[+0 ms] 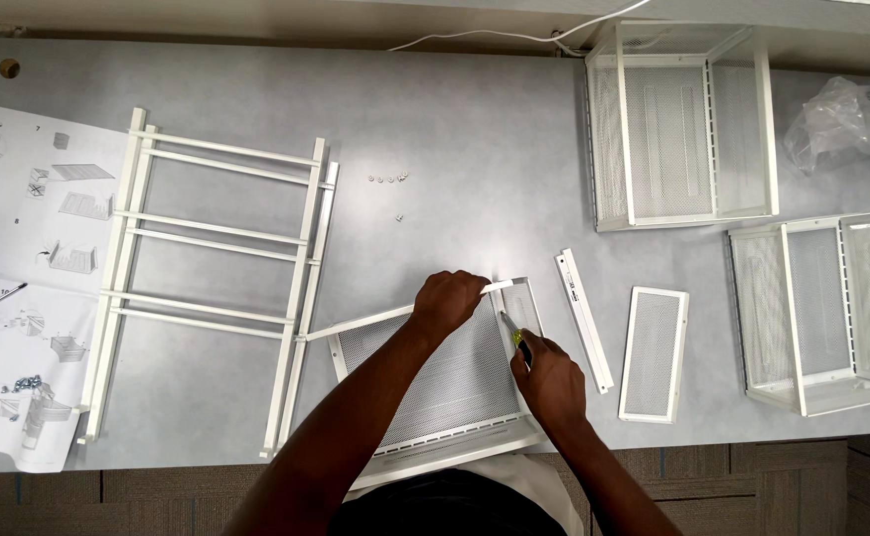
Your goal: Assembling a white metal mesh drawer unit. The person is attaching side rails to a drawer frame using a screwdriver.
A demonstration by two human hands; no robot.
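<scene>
A white mesh basket [445, 382] is lying at the bottom middle of the frame, on the grey table [475, 139]. Its top rail is gripped by the left hand [448, 301], closed around it, likely so the basket is kept from sliding. A screwdriver [514, 333] with a yellow-green handle is held tight in the right hand [551, 380], and its tip is pointed at the basket's upper right corner. A thin white bar [584, 320] and a small mesh panel [652, 353] are laid just to the right. Tiny screws [389, 180] are seen above. A white ladder frame [212, 283] is at the left, beside paper instructions [23, 288]. Two finished baskets [683, 124] are kept at the upper right.
</scene>
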